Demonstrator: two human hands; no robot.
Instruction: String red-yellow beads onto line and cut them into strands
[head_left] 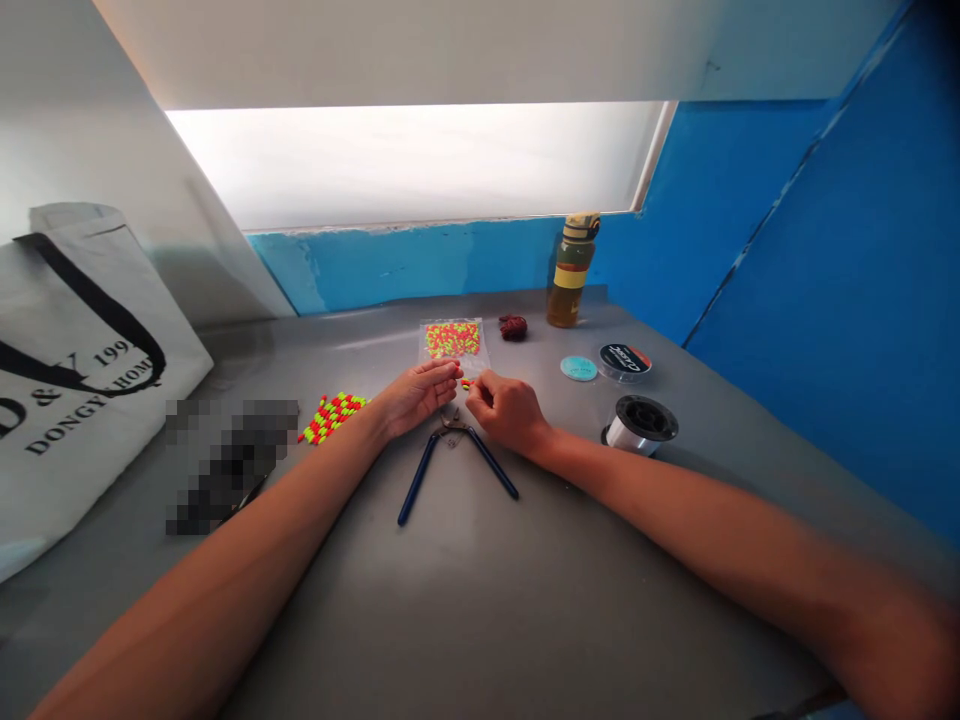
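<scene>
My left hand point(417, 398) is turned palm up over the table, thumb and fingertips pinched on a small red bead point(458, 371). Close beside it on the right, my right hand point(513, 412) is closed, its fingers curled in. A red and yellow-green bead point(467, 384) shows at its fingertips; any line between the hands is too fine to make out. Just below the hands lie pliers point(421, 482) with dark blue handles spread apart. Left of my left wrist is a patch of red and yellow-green beads point(334, 417) laid in rows.
Behind the hands lies a clear bag of beads point(452, 338), with a dark red bundle point(513, 327) beside it. A bottle point(570, 275) stands at the back. On the right are a line spool point(641, 424), round lid point(625, 362) and blue disc point(579, 369). A white bag point(90, 330) stands left.
</scene>
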